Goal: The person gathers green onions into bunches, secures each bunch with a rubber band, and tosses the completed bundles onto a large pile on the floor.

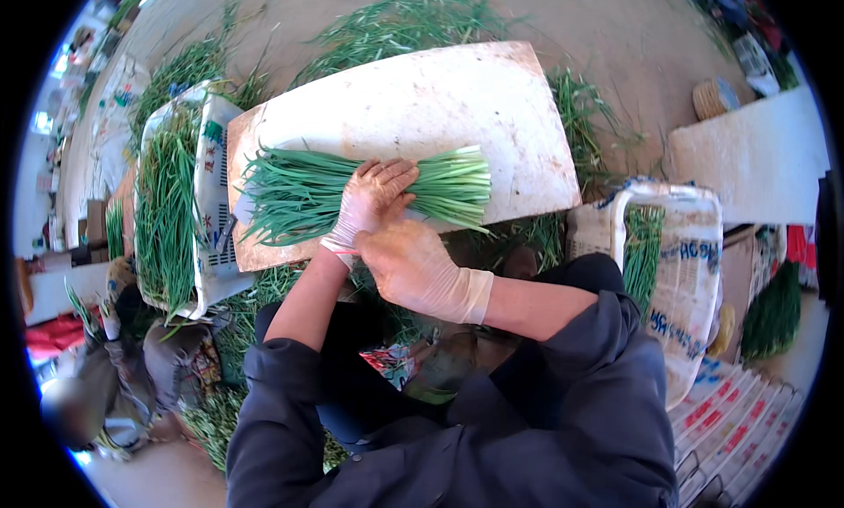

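A bundle of garlic chives (303, 191) lies across a white board (422, 105), its pale cut ends to the right and leaf tips to the left. My left hand (377, 194), in a stained thin glove, is closed over the stems and presses them on the board. A thin red band (345, 252) sits at its wrist, slanting towards my right hand. My right hand (419, 267), also gloved, is curled at that wrist and seems to pinch the band; its fingertips are partly hidden. At the board's left edge a knife (227, 232) points its dark handle towards me, the blade partly under the leaves.
On the left stands a white plastic crate (204, 244) full of chives. Another white crate (686, 270) with chives is at my right knee. Loose trimmings (409, 23) litter the floor behind the board. A person (125, 376) sits at lower left.
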The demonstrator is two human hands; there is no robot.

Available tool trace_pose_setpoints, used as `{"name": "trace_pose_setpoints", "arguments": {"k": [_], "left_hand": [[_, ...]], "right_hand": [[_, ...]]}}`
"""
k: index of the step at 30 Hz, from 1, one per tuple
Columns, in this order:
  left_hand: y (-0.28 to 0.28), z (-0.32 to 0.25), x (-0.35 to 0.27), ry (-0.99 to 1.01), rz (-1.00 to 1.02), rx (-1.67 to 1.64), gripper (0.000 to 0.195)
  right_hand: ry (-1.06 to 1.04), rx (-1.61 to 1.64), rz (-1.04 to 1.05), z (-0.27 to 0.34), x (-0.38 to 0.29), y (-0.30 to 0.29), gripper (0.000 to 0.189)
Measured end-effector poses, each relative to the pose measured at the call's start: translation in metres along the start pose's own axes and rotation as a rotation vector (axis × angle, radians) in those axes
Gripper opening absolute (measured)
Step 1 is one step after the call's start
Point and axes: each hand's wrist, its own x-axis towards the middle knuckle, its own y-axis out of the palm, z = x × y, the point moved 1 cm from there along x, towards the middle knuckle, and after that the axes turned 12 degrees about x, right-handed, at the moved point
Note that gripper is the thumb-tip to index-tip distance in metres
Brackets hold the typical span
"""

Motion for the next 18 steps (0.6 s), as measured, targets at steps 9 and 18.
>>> {"name": "trace_pose_setpoints", "arguments": {"k": [9, 18], "left_hand": [[0.002, -0.010, 0.000, -0.057, 0.047, -0.099, 0.040], [-0.007, -0.009, -0.002, -0.070, 0.070, -0.199, 0.045]], "right_hand": [[-0.034, -0.019, 0.027, 0.011, -0.008, -0.005, 0.020], [0.021, -0.344, -0.222, -0.067, 0.009, -0.105, 0.033]]}}
